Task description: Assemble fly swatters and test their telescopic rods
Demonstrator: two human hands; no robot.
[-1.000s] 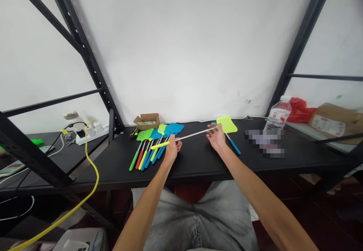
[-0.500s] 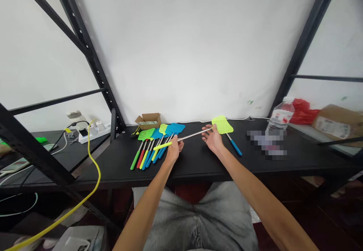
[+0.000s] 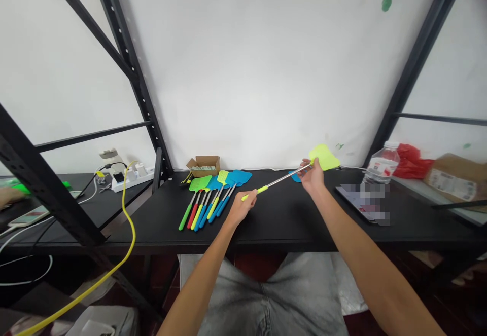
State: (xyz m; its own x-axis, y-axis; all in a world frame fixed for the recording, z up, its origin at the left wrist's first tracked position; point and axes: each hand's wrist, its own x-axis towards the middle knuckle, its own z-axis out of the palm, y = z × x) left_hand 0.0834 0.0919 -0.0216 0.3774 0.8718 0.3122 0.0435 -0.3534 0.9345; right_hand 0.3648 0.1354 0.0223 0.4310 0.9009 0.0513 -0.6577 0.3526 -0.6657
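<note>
My left hand is closed around the yellow grip of a fly swatter with a thin metal shaft. At the other end, my right hand holds the shaft just below the yellow-green head. The swatter slants up to the right above the black table. Behind my right hand lies a blue swatter, mostly hidden by the hand and forearm. Left of my left hand, several fly swatters rest side by side, heads toward the wall, with green, red, yellow and blue grips.
An open cardboard box stands behind the row. To the right are a tablet-like device, partly blurred, a plastic bottle, a red bag and a parcel. A yellow cable hangs at left, near a power strip.
Both hands have moved right with the yellow swatter, its head now higher. My left hand sits lower on the grip. The blue swatter's grip is now covered by my right arm.
</note>
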